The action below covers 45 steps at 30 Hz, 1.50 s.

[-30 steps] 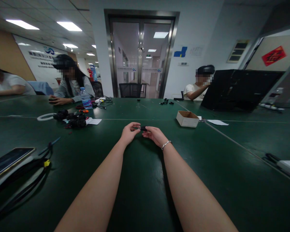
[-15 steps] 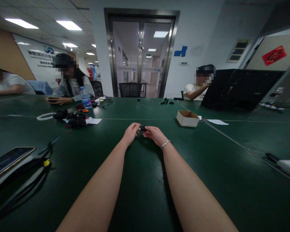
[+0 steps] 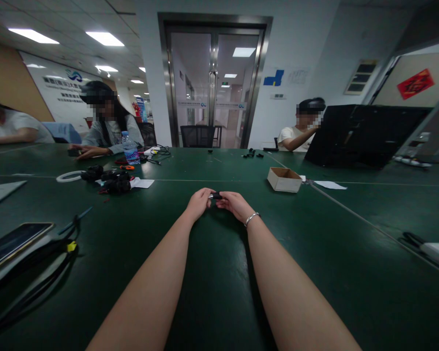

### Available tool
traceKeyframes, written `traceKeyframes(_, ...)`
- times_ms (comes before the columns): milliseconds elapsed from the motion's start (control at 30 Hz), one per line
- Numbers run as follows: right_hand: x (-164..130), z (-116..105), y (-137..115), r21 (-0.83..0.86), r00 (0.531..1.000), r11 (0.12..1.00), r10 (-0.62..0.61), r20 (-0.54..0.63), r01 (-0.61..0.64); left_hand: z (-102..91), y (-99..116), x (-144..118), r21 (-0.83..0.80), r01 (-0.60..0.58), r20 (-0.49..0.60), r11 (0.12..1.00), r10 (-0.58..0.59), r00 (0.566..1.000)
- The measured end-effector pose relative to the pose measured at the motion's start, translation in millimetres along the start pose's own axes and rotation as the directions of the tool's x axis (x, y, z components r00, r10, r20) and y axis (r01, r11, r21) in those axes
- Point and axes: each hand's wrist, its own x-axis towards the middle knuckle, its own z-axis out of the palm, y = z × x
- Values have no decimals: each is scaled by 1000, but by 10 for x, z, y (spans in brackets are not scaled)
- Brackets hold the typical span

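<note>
Between my two hands is a small black object with a silvery end (image 3: 215,195), too small to name for sure. My left hand (image 3: 199,202) pinches its silvery end, fingers closed. From the other side my right hand (image 3: 235,204), with a silver bracelet (image 3: 251,219) at the wrist, grips the black part. Both hands are held just over the green table (image 3: 219,273), arms stretched forward. The fingers cover much of the object.
An open cardboard box (image 3: 284,180) stands to the right. Left are black gadgets (image 3: 115,181), a water bottle (image 3: 130,148), a phone (image 3: 16,246) and black cables (image 3: 40,282). A large black panel (image 3: 362,136) stands at the far right. Several people sit around the table.
My hands have hardly moved and keep hold of the small object. A pale flat sheet has come into view at the left edge. The hands of the person across have shifted left.
</note>
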Motion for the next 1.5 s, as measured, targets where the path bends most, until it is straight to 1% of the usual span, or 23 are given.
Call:
traceKeyframes(167, 13, -20, 22, 8, 1000, 1000, -22, 19, 22, 6, 29, -9, -32, 34, -17, 999, -35, 999)
traceKeyframes(300, 20, -47, 40, 11, 998, 999, -46, 29, 46, 6, 37, -12, -2, 29, -14, 1000, -29, 999)
traceKeyframes(467, 23, -63, 46, 27, 998, 998, -62, 14, 62, 10, 37, -11, -31, 34, -47, 999, -35, 998)
traceKeyframes(600, 19, -58, 46, 56, 995, 994, -92, -39, 94, 15, 29, -8, -17, 15, -37, 1000, -15, 999)
traceKeyframes(667, 6, -51, 37, 59, 994, 993, -95, -58, 98, 14, 25, -4, -18, 35, -43, 999, -36, 998)
traceKeyframes(733, -11, -43, 23, 46, 995, 995, -91, -50, 94, 9, 16, 1, -14, 61, -55, 998, -62, 997)
traceKeyframes(833, -28, -34, 8, 19, 995, 995, -97, -17, 97, -6, -11, 10, 51, 65, -74, 997, -61, 995)
traceKeyframes(900, -25, -35, 8, 8, 995, 995, -101, -5, 101, -16, -29, 12, 152, 69, -95, 986, -54, 994)
traceKeyframes(967, -15, -42, 13, 7, 994, 994, -106, -3, 106, -22, -40, 10, 269, 100, -122, 958, -69, 990)
traceKeyframes(1033, -2, -50, 20, 15, 994, 994, -112, -4, 112, -21, -48, 7, 331, 121, -145, 936, -76, 987)
traceKeyframes(1100, 9, -58, 25, 22, 994, 993, -112, -9, 112, -16, -61, 9, 305, 83, -134, 949, -43, 990)
traceKeyframes(1167, 14, -62, 27, 20, 994, 994, -106, -10, 106, -11, -85, 16, 220, 9, -94, 975, 12, 996)
traceKeyframes(1233, 18, -66, 30, 9, 995, 995, -96, 2, 96, -8, -112, 24, 142, -28, -44, 989, 34, 998)
traceKeyframes(1333, 23, -73, 38, -3, 996, 996, -91, 24, 92, -5, -128, 27, 131, -20, -6, 991, 21, 1000)
traceKeyframes(1400, 28, -80, 43, 1, 995, 995, -95, 21, 95, -3, -113, 22, 133, -14, -22, 991, 17, 1000)
traceKeyframes(1500, 33, -87, 46, 5, 995, 995, -97, 15, 97, -4, -78, 13, 86, 16, -48, 996, -12, 999)
